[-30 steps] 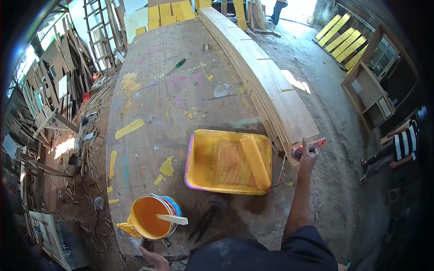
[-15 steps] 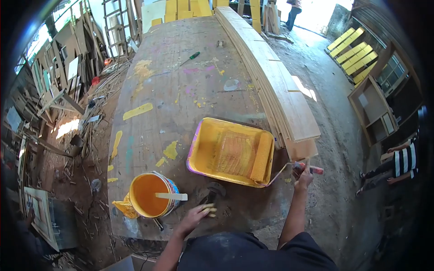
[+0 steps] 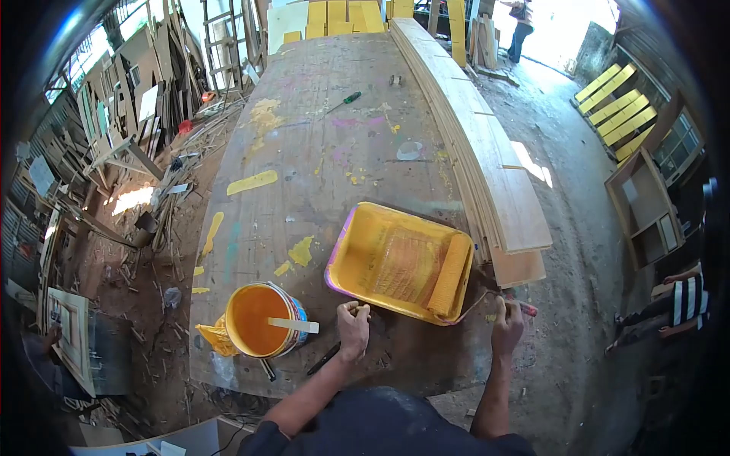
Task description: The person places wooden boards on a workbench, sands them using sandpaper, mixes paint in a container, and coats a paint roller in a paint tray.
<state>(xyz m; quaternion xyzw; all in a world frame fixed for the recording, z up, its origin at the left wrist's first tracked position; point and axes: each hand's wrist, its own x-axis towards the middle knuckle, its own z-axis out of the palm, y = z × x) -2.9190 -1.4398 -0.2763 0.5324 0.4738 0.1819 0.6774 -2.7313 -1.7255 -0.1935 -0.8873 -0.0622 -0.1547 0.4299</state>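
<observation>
Paint-stained bench (image 3: 304, 156) bears the tray (image 3: 367, 254), bucket (image 3: 298, 308) to its left. Right of the tray, the right hand (image 3: 507, 327) clasps the roller (image 3: 452, 273), its sleeve inside the tray; by the tray's near edge, the left hand (image 3: 353, 333) curls, its hold unclear.

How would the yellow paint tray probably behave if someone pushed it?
The tray probably wouldn't tip, being wide and shallow. Smeared with yellow, it might feel slippery if wet. The cylindrical roller inside could roll.
</observation>
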